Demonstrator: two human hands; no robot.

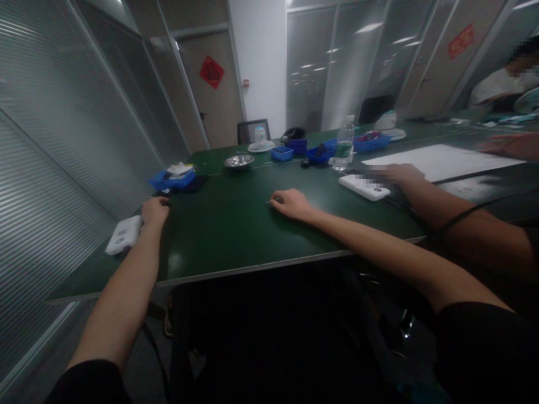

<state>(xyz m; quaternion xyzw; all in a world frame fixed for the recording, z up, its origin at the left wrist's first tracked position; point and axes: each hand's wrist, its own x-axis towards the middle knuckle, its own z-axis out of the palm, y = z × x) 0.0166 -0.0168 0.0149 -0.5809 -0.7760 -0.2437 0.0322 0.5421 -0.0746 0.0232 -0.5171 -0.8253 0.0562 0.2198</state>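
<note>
My left hand [155, 211] rests at the left of the green table [219, 235], its fingers curled round something small and dark that I cannot make out. Just beside it lies a white device [124, 234]. Near the middle of the table my right hand [291, 204] lies with its fingers closed, and a thin, metallic-looking tip sticks out to the left of them. What that tip belongs to is mostly hidden by the fingers.
Behind my left hand is a blue tray [172, 180]. Farther back stand a metal bowl [238, 162], blue bins [320, 155] and a plastic bottle [343, 143]. Another person's hand [402, 174] is by a second white device [364, 187] and a white sheet [446, 161].
</note>
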